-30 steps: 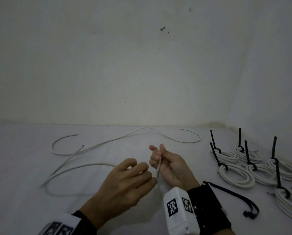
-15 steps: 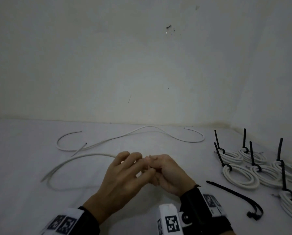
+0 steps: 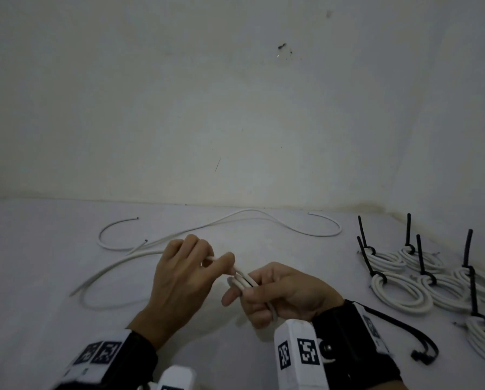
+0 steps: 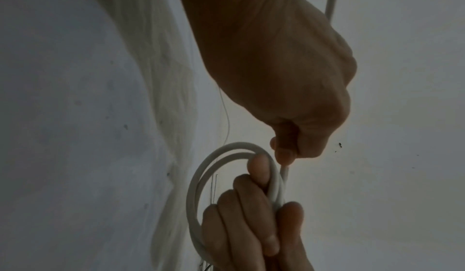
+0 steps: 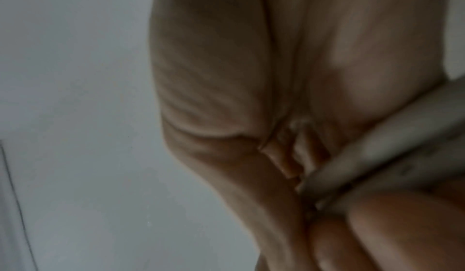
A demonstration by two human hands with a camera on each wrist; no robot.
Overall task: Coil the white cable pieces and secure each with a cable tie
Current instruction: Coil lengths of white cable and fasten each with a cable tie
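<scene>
At lower centre of the head view, the right hand (image 3: 280, 294) grips a small coil of white cable (image 3: 242, 281), fingers curled round its loops. The left hand (image 3: 183, 280), just beside it, pinches the cable's running length between thumb and fingers. The uncoiled remainder (image 3: 117, 270) trails left across the white surface (image 3: 38, 277). A second loose white cable (image 3: 263, 218) lies farther back. Finished coils (image 3: 398, 291) with upright black cable ties (image 3: 363, 249) sit at right; a loose black tie (image 3: 421, 342) lies at lower right.
</scene>
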